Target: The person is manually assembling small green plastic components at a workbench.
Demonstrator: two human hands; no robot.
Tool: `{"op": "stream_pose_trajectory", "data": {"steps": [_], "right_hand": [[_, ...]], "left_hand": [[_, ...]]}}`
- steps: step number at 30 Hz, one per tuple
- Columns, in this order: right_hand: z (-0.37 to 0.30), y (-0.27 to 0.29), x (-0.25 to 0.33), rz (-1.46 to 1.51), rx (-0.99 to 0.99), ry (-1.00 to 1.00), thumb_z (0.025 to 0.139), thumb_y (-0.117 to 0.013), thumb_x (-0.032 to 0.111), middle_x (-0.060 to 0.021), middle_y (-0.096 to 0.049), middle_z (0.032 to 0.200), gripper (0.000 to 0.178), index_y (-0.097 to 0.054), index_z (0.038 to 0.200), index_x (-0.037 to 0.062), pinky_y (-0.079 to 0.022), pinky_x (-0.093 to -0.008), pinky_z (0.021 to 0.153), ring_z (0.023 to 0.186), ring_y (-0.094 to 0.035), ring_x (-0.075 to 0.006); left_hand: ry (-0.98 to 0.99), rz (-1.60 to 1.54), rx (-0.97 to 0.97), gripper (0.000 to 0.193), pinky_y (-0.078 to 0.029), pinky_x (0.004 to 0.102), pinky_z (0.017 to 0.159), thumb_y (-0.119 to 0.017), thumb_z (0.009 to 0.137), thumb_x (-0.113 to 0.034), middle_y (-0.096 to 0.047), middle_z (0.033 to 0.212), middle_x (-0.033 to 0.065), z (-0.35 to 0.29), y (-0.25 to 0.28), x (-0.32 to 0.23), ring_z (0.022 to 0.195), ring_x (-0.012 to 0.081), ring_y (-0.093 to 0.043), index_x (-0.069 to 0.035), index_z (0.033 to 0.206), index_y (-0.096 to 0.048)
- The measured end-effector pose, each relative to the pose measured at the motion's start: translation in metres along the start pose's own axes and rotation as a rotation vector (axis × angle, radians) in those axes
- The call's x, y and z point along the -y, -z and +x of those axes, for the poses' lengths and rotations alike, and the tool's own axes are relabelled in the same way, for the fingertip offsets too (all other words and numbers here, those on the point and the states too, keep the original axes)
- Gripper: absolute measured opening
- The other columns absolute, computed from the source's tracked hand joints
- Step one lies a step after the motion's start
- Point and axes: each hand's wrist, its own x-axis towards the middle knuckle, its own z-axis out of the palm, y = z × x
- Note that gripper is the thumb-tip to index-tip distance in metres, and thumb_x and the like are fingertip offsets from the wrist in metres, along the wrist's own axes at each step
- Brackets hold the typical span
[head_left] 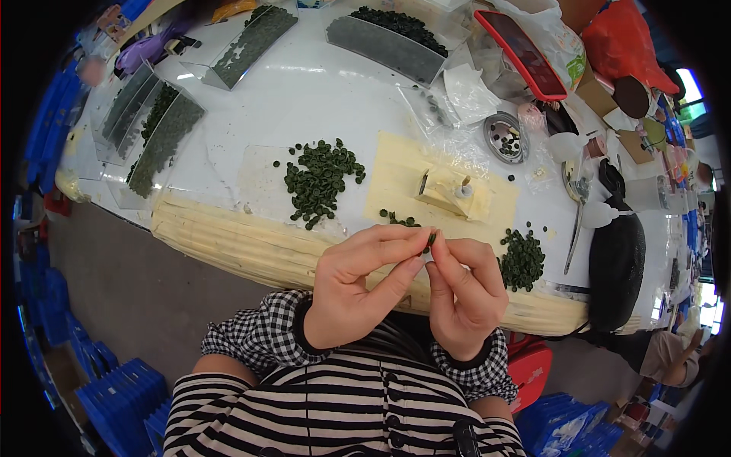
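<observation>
My left hand point(358, 278) and my right hand point(466, 289) meet above the table's near edge. Between their fingertips they pinch one small dark green round piece point(431, 240), which looks like a button or cap. Just beyond my fingers lie several more green pieces point(397, 218) on a yellow sheet. A larger heap of green pieces point(321, 181) is spread to the left, and another heap point(522, 260) sits to the right of my right hand. Ahead of my hands stands a small tape-wrapped block point(457, 190) with a short peg on top.
Clear bins with dark pieces stand at the far left point(164, 126) and at the back point(388, 42). A red-cased phone point(521, 55) leans at the back right. To the right are a round metal dish point(505, 137) and a black elongated object point(617, 266). Yellow padding point(228, 232) covers the near edge.
</observation>
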Motion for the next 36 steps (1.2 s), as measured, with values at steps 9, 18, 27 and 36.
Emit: {"op": "stream_pose_trajectory", "data": {"steps": [9,18,27,36], "right_hand": [[0.003,0.007,-0.017,-0.192,0.142,0.317,0.059,-0.066,-0.008,-0.0141,-0.063,0.095,0.044,-0.067,0.102,-0.0116,-0.054,-0.0338,0.067,0.083,-0.063,-0.027],[0.008,0.022,-0.024,-0.317,0.332,0.517,0.062,-0.063,0.0,-0.0174,-0.061,0.097,0.041,-0.066,0.101,-0.0131,-0.056,-0.0356,0.07,0.085,-0.063,-0.0277],[0.017,0.031,-0.017,-0.028,0.249,0.19,0.066,-0.069,-0.012,-0.0112,-0.064,0.099,0.043,-0.068,0.108,-0.0045,-0.054,-0.0312,0.072,0.088,-0.063,-0.0241],[0.008,0.021,-0.009,0.121,0.149,-0.051,0.078,-0.07,-0.008,-0.0105,-0.066,0.096,0.035,-0.07,0.111,0.0013,-0.051,-0.0282,0.072,0.085,-0.063,-0.0218]], "left_hand": [[0.365,-0.254,0.087,0.025,-0.05,0.0223,0.083,-0.059,0.091,0.005,-0.065,0.113,0.0117,-0.004,0.012,-0.006,0.098,0.0116,-0.061,0.005,0.115,-0.065],[0.61,-0.309,0.081,0.023,-0.051,0.0211,0.083,-0.06,0.092,0.002,-0.068,0.107,0.0108,-0.001,0.015,-0.008,0.094,0.0099,-0.063,0.005,0.114,-0.065],[0.453,-0.372,0.146,0.022,-0.053,0.0251,0.088,-0.063,0.089,0.005,-0.069,0.107,0.0147,0.015,0.013,-0.015,0.098,0.0151,-0.066,0.006,0.111,-0.066],[0.26,-0.264,0.102,0.018,-0.054,0.0241,0.082,-0.066,0.087,0.005,-0.068,0.102,0.0134,0.014,0.01,-0.002,0.093,0.0147,-0.066,0.006,0.105,-0.068]]}}
